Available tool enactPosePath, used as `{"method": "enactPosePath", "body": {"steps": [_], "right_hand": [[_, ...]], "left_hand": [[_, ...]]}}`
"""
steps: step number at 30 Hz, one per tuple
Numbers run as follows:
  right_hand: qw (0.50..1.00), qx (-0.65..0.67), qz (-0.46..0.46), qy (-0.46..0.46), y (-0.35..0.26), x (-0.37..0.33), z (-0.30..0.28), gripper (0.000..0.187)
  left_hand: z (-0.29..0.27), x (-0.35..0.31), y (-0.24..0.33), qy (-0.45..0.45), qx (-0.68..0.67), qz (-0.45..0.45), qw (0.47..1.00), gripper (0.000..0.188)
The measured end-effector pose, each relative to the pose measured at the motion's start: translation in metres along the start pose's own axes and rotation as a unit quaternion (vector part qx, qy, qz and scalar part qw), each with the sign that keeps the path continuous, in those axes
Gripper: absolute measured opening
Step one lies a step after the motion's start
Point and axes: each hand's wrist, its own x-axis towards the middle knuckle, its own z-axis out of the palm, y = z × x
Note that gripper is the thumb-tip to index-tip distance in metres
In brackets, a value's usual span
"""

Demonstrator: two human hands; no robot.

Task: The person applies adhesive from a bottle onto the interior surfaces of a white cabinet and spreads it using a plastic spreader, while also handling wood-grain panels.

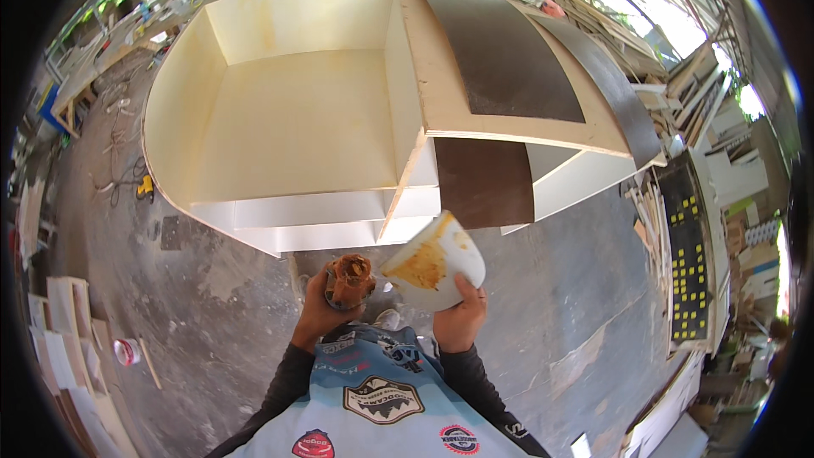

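Observation:
My left hand (315, 309) is wrapped round a small glue-caked container (349, 282), crusted orange-brown at its top; what is inside cannot be made out. A curved white scraper-like piece (465, 256), smeared with amber glue on its left part, is gripped at its lower right edge by my right hand (462, 315). The two things are held side by side in front of my body, a small gap apart. Beyond them lies a large wooden cabinet carcass (297, 119) with cream inner faces. Dark brown sheets (504, 59) rest on its right panel, and another brown sheet (485, 182) hangs at its near side.
Grey concrete floor (543, 314) surrounds the cabinet. A yellow tool (145, 187) with a cord lies at the left, and a white tub (127, 352) stands lower left beside a stick. Wood offcuts (695, 110) are piled at the right, near a black panel with yellow squares (685, 263).

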Motion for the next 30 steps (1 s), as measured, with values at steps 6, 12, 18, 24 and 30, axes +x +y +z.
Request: {"method": "enactPosePath", "body": {"steps": [6,12,18,24,30], "right_hand": [[0.969,0.232,0.086,0.010,-0.037,0.014,-0.027,0.053],[0.927,0.299,0.226,-0.010,-0.006,0.019,0.000,0.046],[0.905,0.272,0.308,-0.112,0.015,0.040,0.080,0.042],[0.886,0.260,0.330,-0.198,0.044,0.067,0.145,0.042],[0.886,0.280,0.312,-0.196,0.075,0.081,0.176,0.035]], "left_hand": [[0.000,0.014,0.025,0.036,0.040,0.061,0.997,0.077],[-0.052,0.037,0.080,0.043,0.143,0.099,0.984,0.076],[-0.141,0.049,0.132,0.005,0.338,0.096,0.936,0.075],[-0.217,0.052,0.177,-0.070,0.556,0.034,0.827,0.085],[-0.240,0.074,0.194,-0.117,0.597,-0.019,0.794,0.085]]}}
